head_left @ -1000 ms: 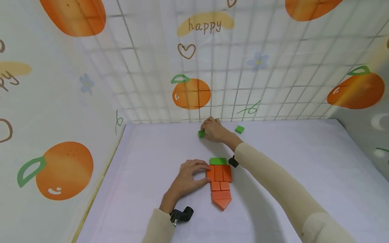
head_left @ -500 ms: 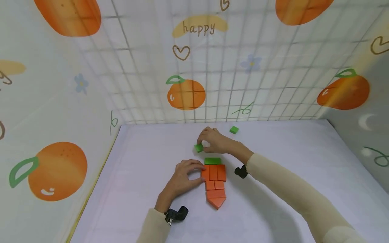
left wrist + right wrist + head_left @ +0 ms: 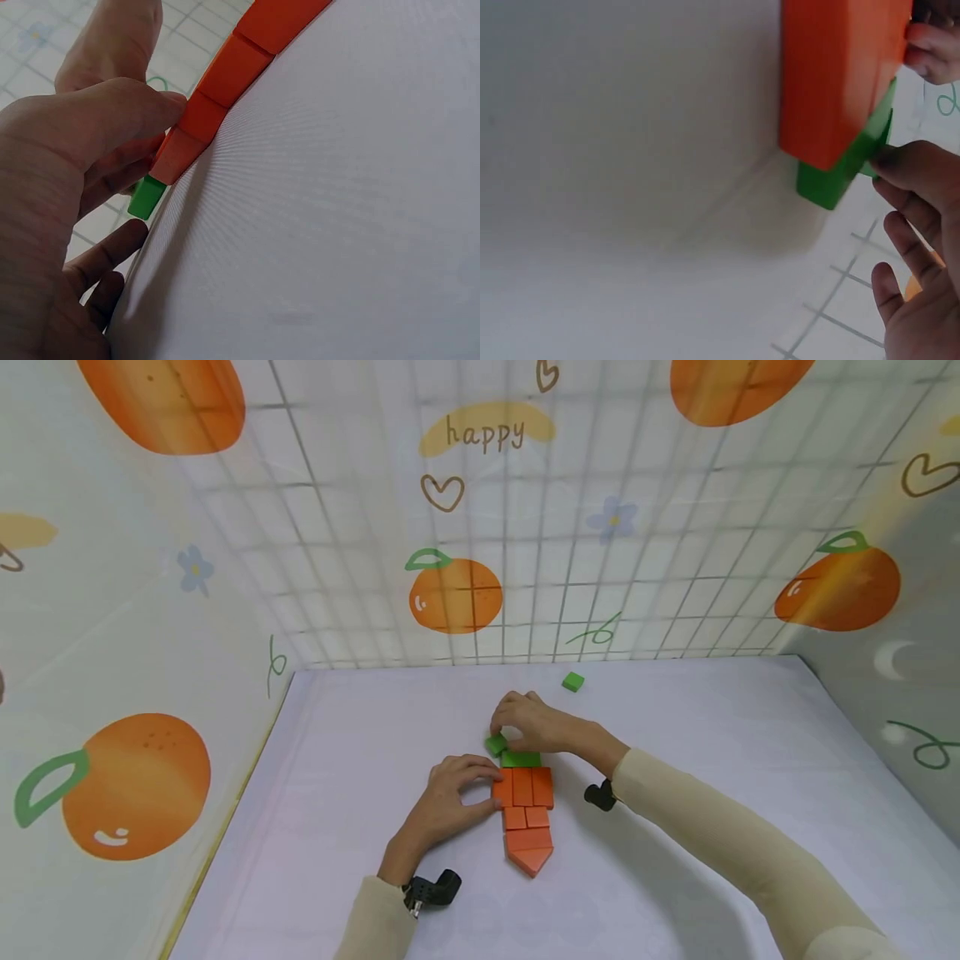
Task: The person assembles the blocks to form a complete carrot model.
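Observation:
In the head view my right hand (image 3: 534, 722) pinches a small green block (image 3: 495, 744) between thumb and fingers. It sits just behind the left end of a longer green block (image 3: 522, 759). Whether the two green blocks touch is hard to tell. My left hand (image 3: 448, 795) rests its fingertips and thumb against the left side of the orange blocks (image 3: 522, 787). These lie flat in a figure with a row of upright pieces, two smaller pieces below and a pointed reddish-orange end (image 3: 531, 860). The left wrist view shows the thumb (image 3: 176, 99) touching the orange edge.
Another small green block (image 3: 573, 682) lies near the back edge of the white tabletop (image 3: 360, 718). A fabric wall (image 3: 555, 552) printed with oranges and grid lines stands behind. Side walls enclose the left and right.
My right hand has brought the small green block from the back of the table toward me, to behind the longer green block. The left hand keeps its place at the orange blocks.

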{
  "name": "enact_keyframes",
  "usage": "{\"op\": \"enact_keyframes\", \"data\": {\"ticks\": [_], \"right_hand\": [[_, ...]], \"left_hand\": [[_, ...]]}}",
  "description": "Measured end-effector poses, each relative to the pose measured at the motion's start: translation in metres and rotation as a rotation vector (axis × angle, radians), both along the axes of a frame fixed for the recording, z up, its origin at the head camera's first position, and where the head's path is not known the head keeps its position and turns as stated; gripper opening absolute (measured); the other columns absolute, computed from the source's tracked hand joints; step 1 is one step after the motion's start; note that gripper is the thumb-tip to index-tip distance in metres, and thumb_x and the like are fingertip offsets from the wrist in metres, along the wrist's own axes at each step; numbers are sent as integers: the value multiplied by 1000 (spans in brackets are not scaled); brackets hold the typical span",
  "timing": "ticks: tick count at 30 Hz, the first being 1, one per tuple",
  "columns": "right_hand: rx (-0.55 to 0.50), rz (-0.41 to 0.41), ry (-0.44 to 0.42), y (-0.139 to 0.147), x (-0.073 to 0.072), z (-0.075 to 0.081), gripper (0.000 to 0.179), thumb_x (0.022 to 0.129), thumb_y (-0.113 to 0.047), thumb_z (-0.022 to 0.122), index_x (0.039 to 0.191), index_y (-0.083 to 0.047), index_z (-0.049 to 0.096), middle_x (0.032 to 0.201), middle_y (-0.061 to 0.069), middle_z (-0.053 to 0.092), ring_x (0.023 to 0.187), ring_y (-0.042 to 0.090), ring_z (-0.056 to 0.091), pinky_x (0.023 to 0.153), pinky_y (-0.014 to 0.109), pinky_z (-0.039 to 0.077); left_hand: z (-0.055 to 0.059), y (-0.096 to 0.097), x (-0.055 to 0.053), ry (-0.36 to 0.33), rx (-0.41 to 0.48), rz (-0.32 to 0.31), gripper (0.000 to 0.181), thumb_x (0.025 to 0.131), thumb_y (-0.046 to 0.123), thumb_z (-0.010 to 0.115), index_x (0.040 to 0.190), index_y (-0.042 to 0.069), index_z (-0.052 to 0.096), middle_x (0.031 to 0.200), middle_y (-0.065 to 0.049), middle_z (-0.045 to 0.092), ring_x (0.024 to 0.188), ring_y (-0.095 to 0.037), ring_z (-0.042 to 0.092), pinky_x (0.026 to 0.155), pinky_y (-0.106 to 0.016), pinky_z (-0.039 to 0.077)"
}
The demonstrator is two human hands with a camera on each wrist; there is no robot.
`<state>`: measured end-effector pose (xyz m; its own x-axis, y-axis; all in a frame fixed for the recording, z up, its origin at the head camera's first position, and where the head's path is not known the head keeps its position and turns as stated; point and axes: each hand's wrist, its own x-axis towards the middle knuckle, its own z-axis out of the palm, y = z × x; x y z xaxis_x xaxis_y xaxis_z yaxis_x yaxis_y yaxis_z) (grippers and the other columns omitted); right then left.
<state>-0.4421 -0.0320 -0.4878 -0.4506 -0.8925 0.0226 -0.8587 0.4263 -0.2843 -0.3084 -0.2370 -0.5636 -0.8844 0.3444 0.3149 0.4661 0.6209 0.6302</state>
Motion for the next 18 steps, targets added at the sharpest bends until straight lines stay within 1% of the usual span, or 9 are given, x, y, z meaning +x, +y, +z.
{"op": "enact_keyframes", "data": {"ticks": [6, 10, 12, 13, 18], "right_hand": [[2, -2, -12, 6, -1, -4, 26, 91, -11, 72, 116, -18, 72, 122, -3, 66, 125, 23, 46, 94, 45, 37], [-60, -51, -26, 15, -3, -1, 26, 91, -13, 72, 117, -16, 72, 124, -1, 65, 124, 24, 46, 94, 47, 36], [-102, -107, -6, 22, -5, 1, 26, 91, -15, 72, 117, -13, 72, 123, 1, 65, 123, 25, 47, 93, 48, 37], [-120, -143, 17, 25, -7, 1, 26, 91, -16, 72, 117, -11, 72, 122, 3, 65, 122, 26, 48, 94, 49, 38], [-148, -410, 111, 48, -20, 0, 35, 91, -23, 73, 121, -6, 69, 123, 8, 64, 120, 31, 50, 95, 54, 37]], "left_hand": [[-1, 0, -1, 6, 2, -7, 32, 88, 42, 76, 117, 30, 72, 128, 21, 56, 121, -9, 46, 100, -47, 32], [0, 1, -2, 15, -3, -4, 33, 87, 41, 76, 117, 30, 72, 128, 21, 57, 121, -9, 46, 100, -46, 32], [1, 1, -1, 18, -5, -1, 33, 87, 41, 77, 118, 29, 72, 128, 20, 57, 121, -9, 46, 100, -46, 32], [1, 1, -1, 15, -7, 1, 33, 87, 41, 76, 118, 30, 72, 128, 20, 57, 121, -9, 46, 101, -46, 32], [1, 1, 0, -7, -20, 7, 34, 87, 41, 77, 119, 30, 72, 128, 20, 57, 121, -8, 46, 104, -46, 30]]}}
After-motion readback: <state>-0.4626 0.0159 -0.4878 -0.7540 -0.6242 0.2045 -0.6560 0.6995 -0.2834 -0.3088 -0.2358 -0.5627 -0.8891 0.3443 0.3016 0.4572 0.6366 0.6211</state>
